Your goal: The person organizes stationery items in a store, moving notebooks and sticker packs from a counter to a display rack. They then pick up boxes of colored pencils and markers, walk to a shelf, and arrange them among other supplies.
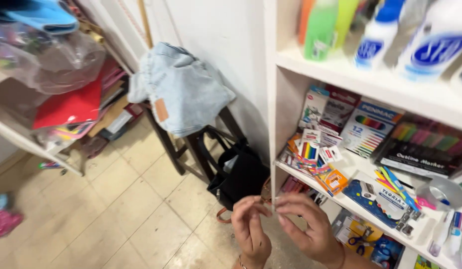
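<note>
1. The left hand (pixel 250 230) and right hand (pixel 306 230) are raised side by side low in the view, fingertips turned toward each other and nearly meeting.
2. Each hand is mostly closed into a pinch, thumb against forefinger, with the other fingers loosely curled.
3. Between the two pinches there seems to be a small thin thing (pixel 273 201), perhaps a strip or thread; it is too small and blurred to name with any certainty.
4. If it is there, its long axis runs across from one hand to the other, about level, and both hands are equally near it, each at one end.
5. Just behind the fingertips stands the white upright edge of a shelf unit (pixel 271 124).
6. To the right of the right hand, and a little above it, the nearest shelf holds small packs (pixel 310 152) of coloured stationery, a blue card (pixel 373 197) with a stapler-like tool, and a roll of clear tape (pixel 442 192).
7. Further up on that side stand pen boxes (pixel 370 127), and above them plastic bottles (pixel 375 35).
8. To the left of the left hand, slightly above, a black bag (pixel 238 174) sits on the tiled floor (pixel 121 214) against a stool draped with a denim garment (pixel 181 92).
</note>
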